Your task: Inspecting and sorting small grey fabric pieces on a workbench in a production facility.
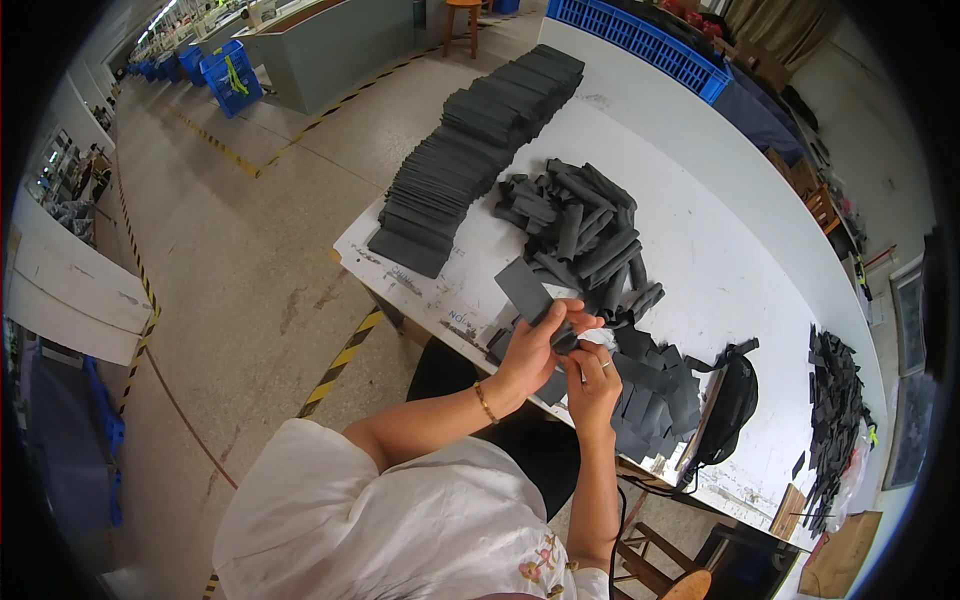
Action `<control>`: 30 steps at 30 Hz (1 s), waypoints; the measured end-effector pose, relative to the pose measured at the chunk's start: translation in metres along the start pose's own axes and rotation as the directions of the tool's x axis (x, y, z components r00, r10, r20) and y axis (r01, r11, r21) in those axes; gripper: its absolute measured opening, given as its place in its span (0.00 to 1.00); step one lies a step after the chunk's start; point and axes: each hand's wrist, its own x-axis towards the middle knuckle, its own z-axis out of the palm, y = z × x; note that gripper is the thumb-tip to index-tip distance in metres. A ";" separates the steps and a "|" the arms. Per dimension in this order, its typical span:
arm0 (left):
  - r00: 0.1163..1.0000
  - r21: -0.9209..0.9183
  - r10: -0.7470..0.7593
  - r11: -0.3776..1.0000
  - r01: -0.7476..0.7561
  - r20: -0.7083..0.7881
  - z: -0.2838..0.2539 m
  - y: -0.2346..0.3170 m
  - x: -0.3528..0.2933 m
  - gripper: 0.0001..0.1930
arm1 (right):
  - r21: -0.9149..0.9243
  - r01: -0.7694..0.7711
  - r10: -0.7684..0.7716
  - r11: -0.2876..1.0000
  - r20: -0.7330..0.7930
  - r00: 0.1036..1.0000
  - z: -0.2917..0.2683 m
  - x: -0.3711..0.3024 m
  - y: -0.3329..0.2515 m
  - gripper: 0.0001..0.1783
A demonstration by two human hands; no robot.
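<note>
A flat dark grey strip (522, 288) of sheet material, fabric or foam, sticks up from my left hand (530, 350), which is closed around its lower part. At its lower end the strip looks curled, and the fingertips of my right hand (594, 388) pinch there. My fingers hide part of that end. Just beyond my hands lies a heap of rolled dark grey pieces (606, 250) on the white table (690, 230). Flat cut pieces (655, 395) are spread in a loose pile right beside my right hand. Something small and white (598, 338) shows behind my fingers.
A long leaning row of dark strips (430, 200) runs along the table's left side. To the right lie a black waist bag (732, 408) and another dark pile (836, 410). A blue crate (650, 50) stands behind the table; a wooden stool (665, 570) is near me.
</note>
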 end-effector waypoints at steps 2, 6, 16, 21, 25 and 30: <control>1.000 -0.017 -0.003 1.000 0.003 -0.016 -0.002 -0.001 0.002 0.16 | 0.024 -0.061 0.060 0.998 0.015 0.998 -0.001 0.003 -0.004 0.09; 0.999 0.017 0.037 0.999 -0.037 -0.007 -0.001 0.001 0.007 0.17 | 0.298 -0.375 0.363 0.878 0.095 0.927 0.000 0.007 -0.011 0.07; 0.979 -0.028 0.016 1.000 -0.011 0.202 -0.011 0.007 0.019 0.17 | 0.859 -0.504 0.807 0.090 0.233 0.542 0.007 0.008 -0.022 0.05; 0.996 0.018 0.013 1.000 -0.012 -0.090 -0.027 0.024 0.018 0.15 | 0.344 -0.306 0.405 0.888 -0.265 0.875 0.003 0.003 -0.017 0.04; 0.990 -0.018 0.053 0.998 -0.056 -0.129 -0.037 0.028 0.020 0.13 | 0.225 -0.321 0.374 0.920 -0.260 0.890 0.004 -0.004 -0.017 0.05; 0.959 -0.018 0.238 0.970 -0.243 -0.152 -0.067 0.049 0.034 0.11 | 0.629 -0.438 0.700 0.642 -0.248 0.670 -0.009 -0.026 0.012 0.11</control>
